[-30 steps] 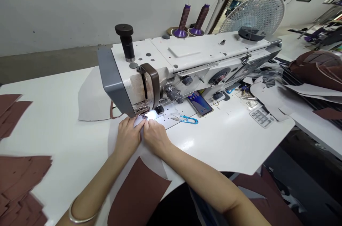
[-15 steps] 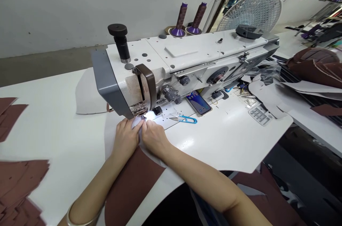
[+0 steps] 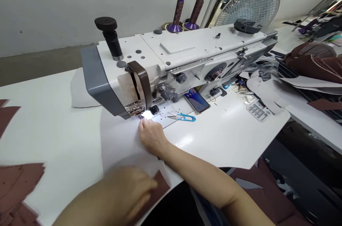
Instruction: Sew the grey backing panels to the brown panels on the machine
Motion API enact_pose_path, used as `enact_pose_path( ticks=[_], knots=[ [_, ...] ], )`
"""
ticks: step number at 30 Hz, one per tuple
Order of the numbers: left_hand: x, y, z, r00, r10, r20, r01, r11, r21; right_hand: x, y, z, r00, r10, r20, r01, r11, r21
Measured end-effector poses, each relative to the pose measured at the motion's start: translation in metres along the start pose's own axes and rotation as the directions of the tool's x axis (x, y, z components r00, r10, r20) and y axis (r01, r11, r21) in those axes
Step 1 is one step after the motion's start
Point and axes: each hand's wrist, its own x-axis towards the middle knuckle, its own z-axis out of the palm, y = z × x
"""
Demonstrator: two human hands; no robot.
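Note:
At the needle area of the white sewing machine (image 3: pixel 128 87), my right hand (image 3: pixel 152 134) has its fingers curled and pressed together at the edge of a pale grey sheet (image 3: pixel 120 144). A bright lamp lights that spot, and the fingertips are partly hidden. My left hand (image 3: pixel 130 186), smeared by motion, is nearer to me, over a brown piece of material (image 3: pixel 159 185). Its grip is not clear. To the right of my right hand lie blue-handled thread snips (image 3: pixel 184 117).
A phone (image 3: pixel 197 100) lies under the machine arm. Two brown thread cones (image 3: pixel 178 14) and a white fan (image 3: pixel 251 5) stand behind. Stacked brown pieces (image 3: pixel 18 190) are on the left of the table, with more brown material (image 3: pixel 315 60) at right.
My left hand has left the needle area and come back toward me over the brown piece. My right hand stays by the needle. The view has shifted slightly.

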Motion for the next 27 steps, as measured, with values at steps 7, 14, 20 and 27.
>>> enact_pose_path(
  ticks=[7, 14, 20, 27],
  knots=[
    [0.011, -0.043, -0.028, 0.891, -0.291, -0.348, 0.343, 0.935, 0.095, 0.002, 0.000, 0.001, 1.000, -0.007, 0.014, 0.007, 1.000, -0.002],
    [0.062, -0.088, 0.034, 0.791, -0.149, -0.594, 0.455, 0.792, 0.407, -0.001, -0.001, 0.001, 1.000, 0.005, 0.008, -0.005, 0.999, 0.050],
    [0.061, -0.095, 0.037, 0.792, -0.131, -0.597, 0.470, 0.755, 0.458, -0.003, -0.002, -0.001, 0.998, 0.038, 0.043, -0.042, 0.996, 0.078],
    [0.063, -0.096, 0.036, 0.800, -0.133, -0.586, 0.483, 0.723, 0.495, -0.002, -0.003, 0.002, 0.998, 0.057, 0.041, -0.060, 0.996, 0.069]
  ],
)
